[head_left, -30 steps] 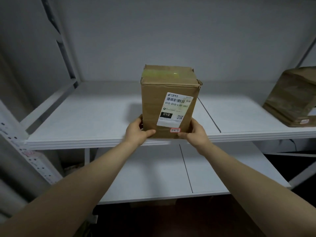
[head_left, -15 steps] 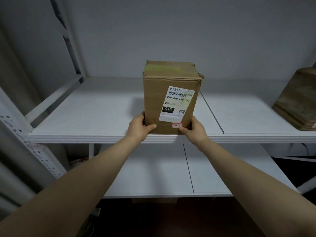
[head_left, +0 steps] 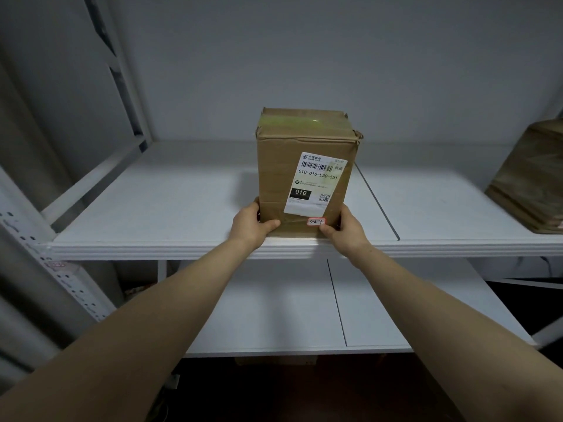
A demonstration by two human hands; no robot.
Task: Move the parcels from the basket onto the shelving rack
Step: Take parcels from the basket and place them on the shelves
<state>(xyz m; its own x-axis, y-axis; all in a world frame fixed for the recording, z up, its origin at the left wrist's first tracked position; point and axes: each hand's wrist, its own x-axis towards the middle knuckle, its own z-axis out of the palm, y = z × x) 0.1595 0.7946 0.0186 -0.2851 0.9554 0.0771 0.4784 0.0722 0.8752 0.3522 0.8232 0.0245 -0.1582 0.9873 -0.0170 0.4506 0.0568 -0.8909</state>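
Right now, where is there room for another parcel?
Bare: the upper shelf left of the cardboard box, out to the rack post; also between box and brown parcel. Crowded: the box's base, where left hand and right hand grip.

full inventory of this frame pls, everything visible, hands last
cardboard box: 1, brown, upright at the front edge of the upper shelf
shipping label: 1, white, on the box's front face
small sticker: 1, white with red border, below the label
second parcel: 1, brown, right end of the upper shelf, cut off by the frame
upper shelf: 1, white, mid frame
lower shelf: 1, white, beneath the upper one
rack upright: 1, white, perforated, left side
left hand: 1, grips the box's lower left corner
right hand: 1, grips the box's lower right corner
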